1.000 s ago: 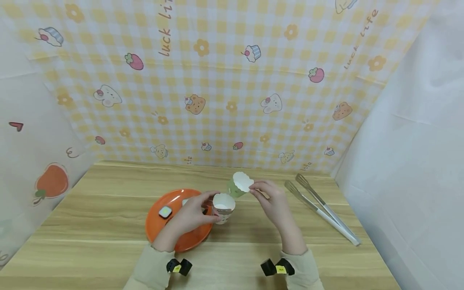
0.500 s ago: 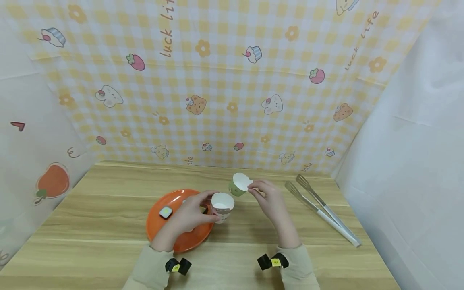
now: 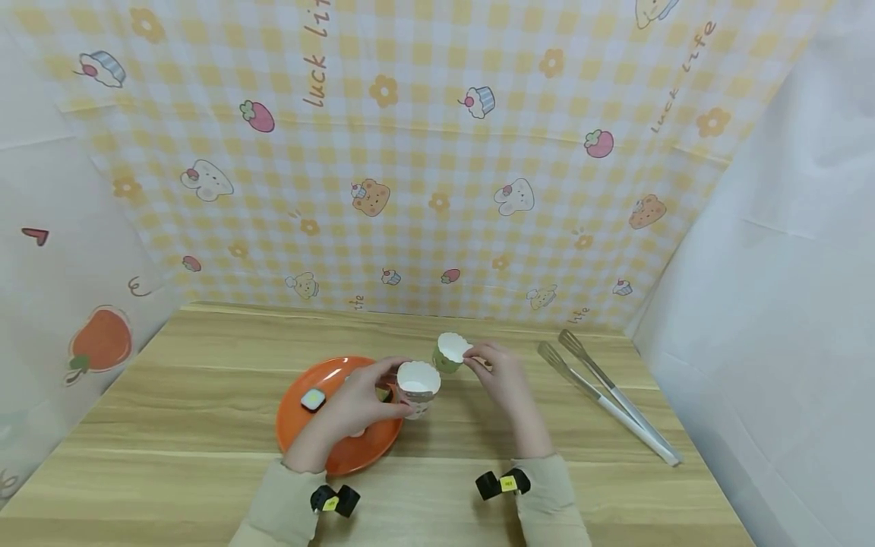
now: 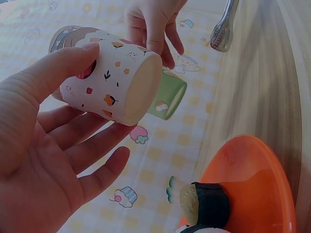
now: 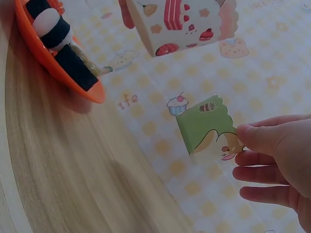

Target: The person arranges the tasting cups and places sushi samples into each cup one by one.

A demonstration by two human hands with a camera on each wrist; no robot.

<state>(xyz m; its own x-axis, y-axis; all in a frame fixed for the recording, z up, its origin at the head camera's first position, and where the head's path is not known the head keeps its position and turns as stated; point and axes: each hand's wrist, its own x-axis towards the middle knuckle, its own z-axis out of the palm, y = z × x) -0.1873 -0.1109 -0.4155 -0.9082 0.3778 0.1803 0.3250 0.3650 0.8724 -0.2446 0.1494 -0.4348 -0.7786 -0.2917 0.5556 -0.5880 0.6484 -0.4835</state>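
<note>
Thumb and fingers of my left hand (image 3: 357, 399) grip a white patterned paper cup (image 3: 418, 387), whose scalloped mouth faces up. In the left wrist view this paper cup (image 4: 109, 77) shows small flowers and a pale base. My right hand (image 3: 499, 372) pinches the rim of a green paper cup (image 3: 447, 355) just behind and to the right of the white one. The right wrist view shows the green cup (image 5: 206, 128) with a cartoon print, held between thumb and fingertips. Both cups look raised above the table.
An orange plate (image 3: 290, 437) lies under and beside my left forearm, with several sushi pieces (image 3: 313, 400) on it, partly hidden by the hand. Metal tongs (image 3: 608, 399) lie spread on the wooden table (image 3: 171, 425) at the right. A checked cloth (image 3: 437, 152) hangs behind.
My right hand and the green cup have come slightly lower and to the left, and the cup tilts less. The left hand, with the white cup, has barely shifted.
</note>
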